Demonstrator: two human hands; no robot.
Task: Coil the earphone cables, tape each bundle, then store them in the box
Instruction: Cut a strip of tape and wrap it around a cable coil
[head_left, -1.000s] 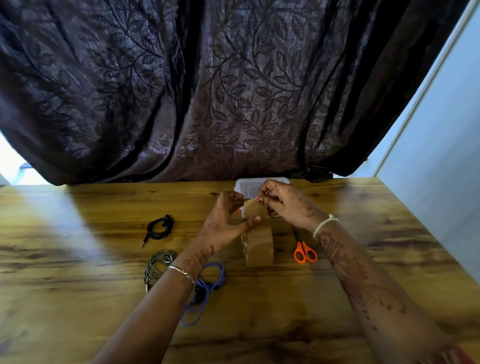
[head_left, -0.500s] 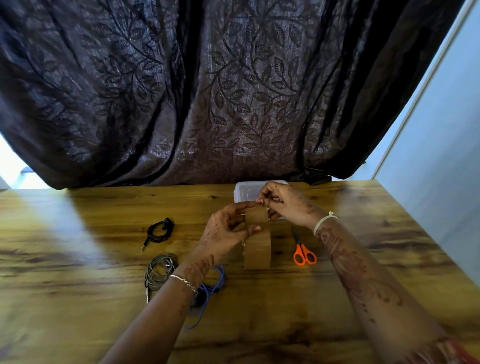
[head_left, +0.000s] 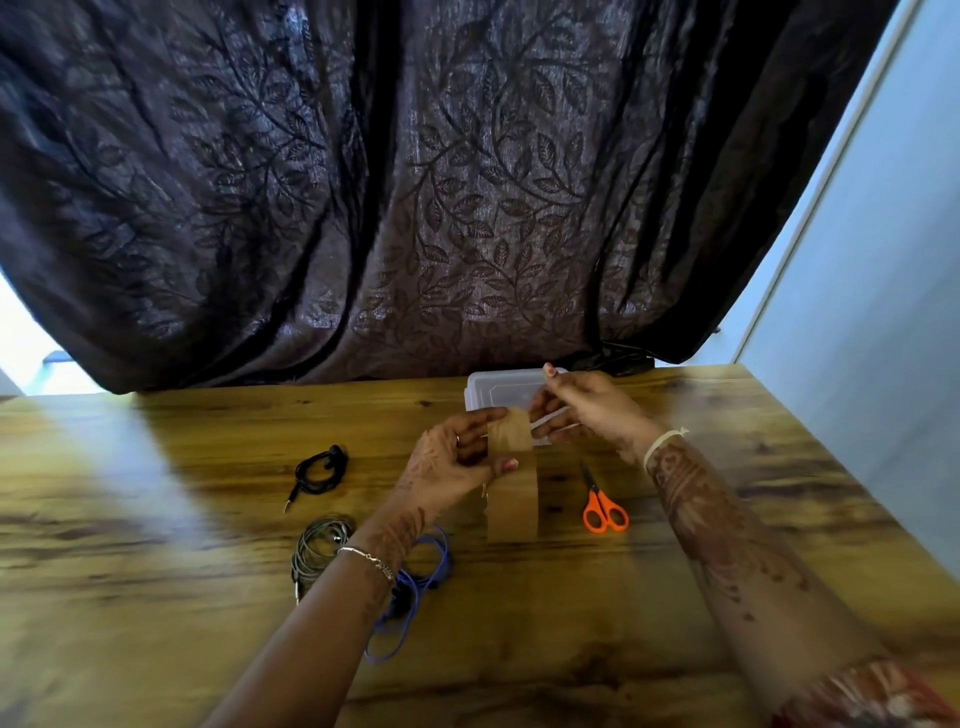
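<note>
A brown tape roll (head_left: 511, 501) stands on edge at the middle of the wooden table (head_left: 156, 571). My left hand (head_left: 447, 467) grips its top from the left. My right hand (head_left: 592, 410) is pinched on the tape's loose end, just right of the roll and in front of the clear plastic box (head_left: 493, 389). A black coiled earphone (head_left: 319, 470) lies to the left. A grey coil (head_left: 317, 545) and a loose blue cable (head_left: 415, 597) lie beside and under my left forearm.
Orange-handled scissors (head_left: 602, 512) lie right of the tape roll, blades pointing away from me. A dark leaf-patterned curtain (head_left: 415, 208) hangs behind the table's far edge. A pale wall (head_left: 883, 312) runs along the right side.
My right hand has moved up and to the right, away from the top of the roll, drawing the tape end out. My left hand keeps its grip on the roll.
</note>
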